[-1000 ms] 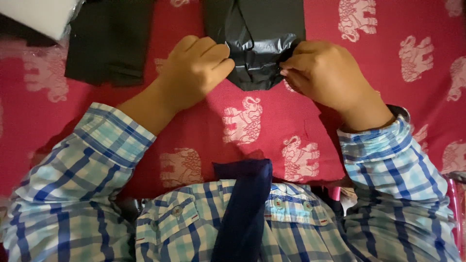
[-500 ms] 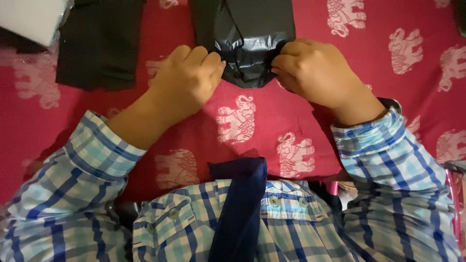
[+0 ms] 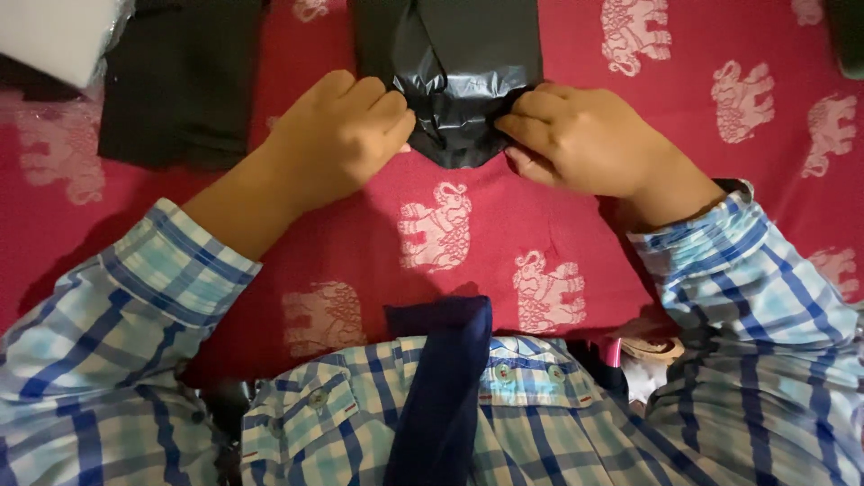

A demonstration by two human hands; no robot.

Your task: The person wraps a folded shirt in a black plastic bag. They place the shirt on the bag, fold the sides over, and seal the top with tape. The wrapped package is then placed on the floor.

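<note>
A crinkled black plastic bag (image 3: 454, 90) lies on a red cloth (image 3: 468, 243) printed with pale elephants. My left hand (image 3: 337, 135) pinches the bag's lower left corner with curled fingers. My right hand (image 3: 585, 139) grips the lower right corner, fingertips pressed into the folds. Between the two hands the bag's bottom end is gathered into a blunt point. Both wrists come out of blue checked shirt sleeves.
A folded dark cloth (image 3: 180, 81) lies at the upper left, beside a white box (image 3: 49, 36) in the corner. A navy blue strip of fabric (image 3: 441, 387) hangs down my checked shirt front. A small pink and white object (image 3: 643, 355) sits by my right elbow.
The view has drifted slightly, so bag and hands sit a little further left and lower. Both hands keep their hold on the bag's corners, with the folds pulled tighter.
</note>
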